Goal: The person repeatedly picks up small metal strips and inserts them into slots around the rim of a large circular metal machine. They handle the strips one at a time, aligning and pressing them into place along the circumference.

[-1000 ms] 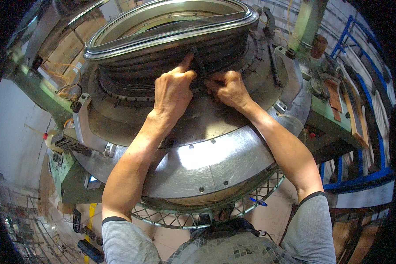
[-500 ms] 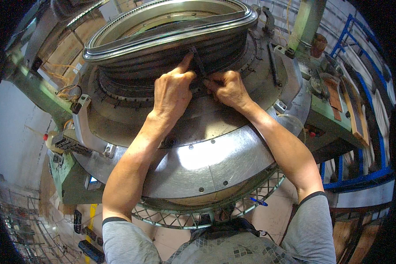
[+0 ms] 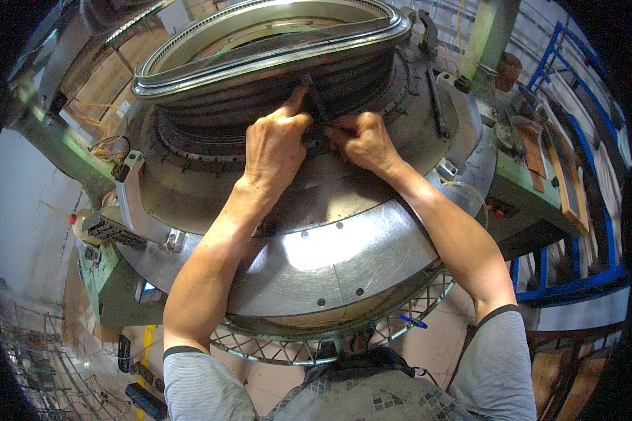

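Fingers of both hands — left hand point(image 3: 274, 144), right hand point(image 3: 361, 140) — pinched shut on the dark strip point(image 3: 317, 105) between them.

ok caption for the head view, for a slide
Both hands, left and right, pinch a small dark part against the round metal machine.

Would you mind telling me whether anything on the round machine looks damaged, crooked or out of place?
Nothing stands out. The round machine shows no visible break or spill, and its top ring sits even. Both hands, left hand and right hand, press a small dark part on its ribbed side.
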The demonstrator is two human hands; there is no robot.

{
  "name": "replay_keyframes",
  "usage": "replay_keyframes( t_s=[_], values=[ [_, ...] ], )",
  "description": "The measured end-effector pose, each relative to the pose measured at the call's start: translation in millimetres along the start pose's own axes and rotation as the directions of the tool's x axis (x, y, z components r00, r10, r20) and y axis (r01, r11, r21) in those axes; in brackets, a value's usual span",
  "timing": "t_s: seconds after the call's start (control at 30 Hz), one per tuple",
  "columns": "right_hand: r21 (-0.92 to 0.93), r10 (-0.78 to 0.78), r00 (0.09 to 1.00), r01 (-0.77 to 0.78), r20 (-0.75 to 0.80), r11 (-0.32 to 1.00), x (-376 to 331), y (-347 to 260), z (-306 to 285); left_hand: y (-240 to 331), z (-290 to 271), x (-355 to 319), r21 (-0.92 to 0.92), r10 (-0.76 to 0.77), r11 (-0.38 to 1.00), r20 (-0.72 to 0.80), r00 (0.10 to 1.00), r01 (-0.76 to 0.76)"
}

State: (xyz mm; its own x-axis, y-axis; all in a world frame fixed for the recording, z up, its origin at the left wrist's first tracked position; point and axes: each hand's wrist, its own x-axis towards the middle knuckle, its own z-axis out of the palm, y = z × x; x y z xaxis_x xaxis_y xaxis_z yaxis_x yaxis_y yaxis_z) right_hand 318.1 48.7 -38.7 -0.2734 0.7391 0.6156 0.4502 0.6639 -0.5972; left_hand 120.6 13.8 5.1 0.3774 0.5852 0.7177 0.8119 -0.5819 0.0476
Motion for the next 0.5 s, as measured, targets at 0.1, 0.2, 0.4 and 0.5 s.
replay_keyframes(
  t_s=[0.1, 0.2, 0.4, 0.5],
  values=[
    [-0.015, 0.005, 1.000, -0.005, 0.003, 1.000, 0.2, 1.3, 0.1, 0.1, 0.7, 0.0, -0.014, -0.007, 1.000, 0.000, 1.000, 0.007],
    [-0.030, 0.015, 1.000, -0.015, 0.010, 0.999, 0.1, 1.2, -0.2, -0.7, 0.7, 0.5, -0.018, 0.011, 1.000, -0.006, 1.000, -0.012],
    [-0.008, 0.015, 1.000, -0.015, 0.012, 1.000, -0.3, -0.8, -0.5, -1.3, 1.4, -0.1, -0.019, 0.032, 0.999, -0.026, 0.999, -0.033],
    [-0.003, 0.015, 1.000, -0.015, 0.017, 1.000, 0.0, -1.2, -0.9, -1.4, 1.4, -0.1, -0.018, 0.028, 0.999, -0.019, 0.999, -0.028]
  ],
)
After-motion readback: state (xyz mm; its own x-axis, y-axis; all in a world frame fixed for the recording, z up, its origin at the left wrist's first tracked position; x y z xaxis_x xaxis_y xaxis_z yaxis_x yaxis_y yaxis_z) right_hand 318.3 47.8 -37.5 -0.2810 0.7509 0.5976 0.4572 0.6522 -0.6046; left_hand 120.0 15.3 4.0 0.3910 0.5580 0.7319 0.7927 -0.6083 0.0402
